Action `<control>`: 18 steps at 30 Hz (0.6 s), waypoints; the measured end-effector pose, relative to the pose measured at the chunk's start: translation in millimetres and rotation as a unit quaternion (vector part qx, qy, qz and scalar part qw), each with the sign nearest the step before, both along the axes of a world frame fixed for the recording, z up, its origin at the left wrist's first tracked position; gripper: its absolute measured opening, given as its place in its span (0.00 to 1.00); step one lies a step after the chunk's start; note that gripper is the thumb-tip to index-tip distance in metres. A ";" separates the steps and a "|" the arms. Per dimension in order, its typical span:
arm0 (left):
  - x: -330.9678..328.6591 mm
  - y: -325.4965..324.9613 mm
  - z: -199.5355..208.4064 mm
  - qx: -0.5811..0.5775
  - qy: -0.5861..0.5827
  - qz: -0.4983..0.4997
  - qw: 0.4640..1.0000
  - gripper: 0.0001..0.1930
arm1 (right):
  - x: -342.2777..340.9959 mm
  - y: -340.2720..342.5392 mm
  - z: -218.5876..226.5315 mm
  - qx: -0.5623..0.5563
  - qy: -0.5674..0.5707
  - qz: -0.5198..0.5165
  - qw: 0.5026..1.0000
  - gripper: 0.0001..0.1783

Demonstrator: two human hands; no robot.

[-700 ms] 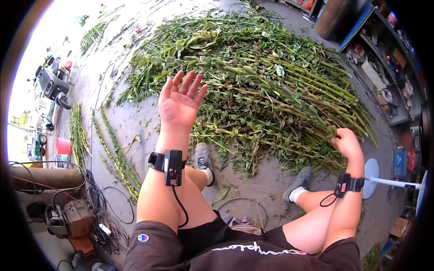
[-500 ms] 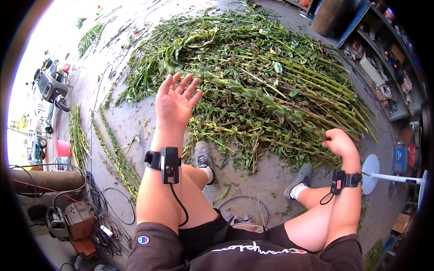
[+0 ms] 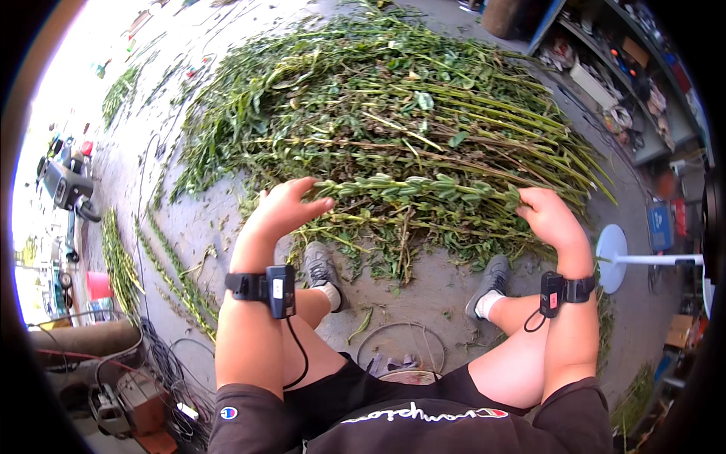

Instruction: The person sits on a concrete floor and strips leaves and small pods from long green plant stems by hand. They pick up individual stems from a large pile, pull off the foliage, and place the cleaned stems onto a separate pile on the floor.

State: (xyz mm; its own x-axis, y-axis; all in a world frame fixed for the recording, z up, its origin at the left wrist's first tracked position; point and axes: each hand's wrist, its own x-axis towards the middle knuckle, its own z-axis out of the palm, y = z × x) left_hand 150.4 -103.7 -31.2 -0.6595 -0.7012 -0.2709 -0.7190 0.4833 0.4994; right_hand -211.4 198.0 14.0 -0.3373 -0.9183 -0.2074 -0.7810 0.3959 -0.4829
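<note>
My right hand (image 3: 550, 217) pinches the right end of a green sesame stalk (image 3: 423, 186). Plump pods line the stalk, which stretches level across the front of a big plant heap (image 3: 355, 113). At its left, leafy tip is my left hand (image 3: 281, 212), thumb and fingers parted around it; whether they touch the tip is hard to tell. Many cut stems in the heap lie with their bare ends to the right and their leafy ends to the left.
Loose stalks (image 3: 119, 261) lie on the concrete floor at the left, near a pink bucket (image 3: 98, 285) and tangled black cables (image 3: 162, 356). A metal shelf (image 3: 605, 68) stands far right, with a white fan (image 3: 612, 257) nearer. Between my feet is a wire hoop (image 3: 401, 333).
My left hand has come down and turned inward to the stalk's tip. The stalk, blurred and slanting before, now lies level and nearer me, with my right hand still on its end.
</note>
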 end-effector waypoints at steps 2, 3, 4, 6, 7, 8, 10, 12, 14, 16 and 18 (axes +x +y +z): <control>0.9 6.7 6.4 -0.001 -0.033 -0.022 0.999 0.23 | -0.4 3.1 15.4 -0.046 0.018 0.013 0.999 0.09; -0.2 1.7 9.0 0.085 -0.049 -0.005 0.995 0.24 | 3.0 2.7 23.3 -0.053 0.026 0.013 0.998 0.09; 1.3 2.7 10.6 0.065 -0.050 -0.002 0.997 0.21 | 7.2 3.0 26.2 -0.081 0.036 0.013 0.996 0.09; 6.3 2.9 6.1 0.025 -0.028 -0.003 0.999 0.16 | 18.4 3.1 36.9 -0.122 0.060 0.008 0.991 0.10; 11.4 -0.6 4.8 0.004 -0.009 -0.005 1.000 0.14 | 25.8 1.1 43.3 -0.137 0.070 0.004 0.988 0.10; 15.3 -4.9 0.1 -0.015 0.000 0.007 1.000 0.14 | 29.1 0.0 43.4 -0.180 0.091 0.007 0.979 0.10; 33.1 -15.6 -1.2 -0.059 0.001 0.039 0.998 0.13 | 40.4 -8.0 48.7 -0.257 0.132 0.019 0.957 0.11; 48.6 -20.4 -2.7 -0.121 0.026 0.072 0.990 0.14 | 49.7 -17.3 57.0 -0.323 0.180 0.032 0.929 0.11; 68.8 -31.4 -14.1 -0.110 0.016 0.078 0.991 0.14 | 56.9 -27.8 65.2 -0.350 0.226 0.022 0.909 0.08; 42.0 -10.9 -0.2 -0.111 -0.026 0.063 0.991 0.15 | 48.4 -32.8 69.9 -0.389 0.301 -0.012 0.870 0.06; 28.0 4.3 7.3 -0.063 -0.061 0.022 0.996 0.15 | 31.8 -49.3 65.1 -0.432 0.356 -0.062 0.826 0.06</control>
State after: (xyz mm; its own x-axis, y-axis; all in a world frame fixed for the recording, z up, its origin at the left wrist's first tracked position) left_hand 178.4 -99.5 -23.9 -0.5946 -0.7627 -0.2545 -0.7925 0.5027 0.3452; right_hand -179.6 148.7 79.1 -0.1945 -0.5683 0.7995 -0.9681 0.2423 -0.0633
